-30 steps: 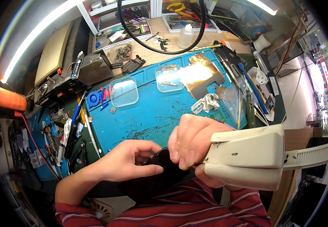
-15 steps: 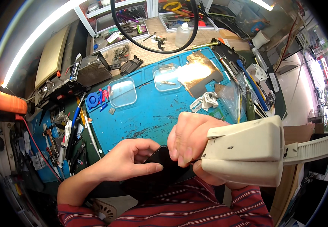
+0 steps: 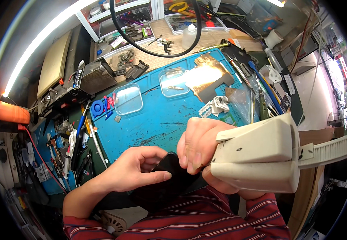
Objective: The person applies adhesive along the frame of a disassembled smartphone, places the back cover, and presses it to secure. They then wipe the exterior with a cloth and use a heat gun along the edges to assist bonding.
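A black, flat, phone-like slab (image 3: 172, 178) is held tilted at the front of the bench, low in front of my body. My left hand (image 3: 135, 166) is closed round its left edge, the thumb lying across the near face. At the slab's upper right edge my right hand (image 3: 199, 146) has its fingers bent and pinched together. Whatever sits in that pinch is too small to name. A beige plastic housing (image 3: 257, 156) with a ribbed tube covers the back of my right hand and wrist.
Beyond my hands lies a blue work mat (image 3: 141, 130). On it are two clear plastic trays (image 3: 128, 99), a shiny copper-coloured sheet (image 3: 211, 76) and crumpled white tissue (image 3: 220, 105). Tools line both sides. A black cable loop (image 3: 157, 53) hangs above; a dropper bottle (image 3: 190, 37) stands behind.
The bench and the beige housing have shifted slightly left in the picture. Both hands keep nearly the same grip on the black slab.
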The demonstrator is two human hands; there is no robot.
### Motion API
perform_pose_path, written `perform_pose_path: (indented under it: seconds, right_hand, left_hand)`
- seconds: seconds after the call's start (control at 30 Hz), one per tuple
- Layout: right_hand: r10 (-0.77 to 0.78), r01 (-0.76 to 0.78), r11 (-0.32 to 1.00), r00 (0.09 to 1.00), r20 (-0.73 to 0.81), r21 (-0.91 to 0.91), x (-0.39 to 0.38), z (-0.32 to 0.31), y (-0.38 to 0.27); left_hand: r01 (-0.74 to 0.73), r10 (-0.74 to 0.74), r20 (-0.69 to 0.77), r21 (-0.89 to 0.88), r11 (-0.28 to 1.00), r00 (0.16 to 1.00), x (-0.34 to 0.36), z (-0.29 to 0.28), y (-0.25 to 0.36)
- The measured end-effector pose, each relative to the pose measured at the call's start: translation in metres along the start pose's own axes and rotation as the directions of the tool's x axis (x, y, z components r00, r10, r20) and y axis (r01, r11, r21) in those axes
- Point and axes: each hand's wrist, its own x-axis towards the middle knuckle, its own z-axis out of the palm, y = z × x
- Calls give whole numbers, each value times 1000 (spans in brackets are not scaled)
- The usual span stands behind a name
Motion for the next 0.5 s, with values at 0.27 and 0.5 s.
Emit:
perform_pose_path:
  seconds: [0.27,0.5]
  right_hand:
    - [97,-99,995,991,-94,-13,3,10,-15]
    - [95,-98,995,991,-90,-32,2,9,-16]
  left_hand:
    - [14,-14,-32,-10,1000,999,0,1,0]
    - [-11,11,-40,-15,1000,999,1,2,-1]
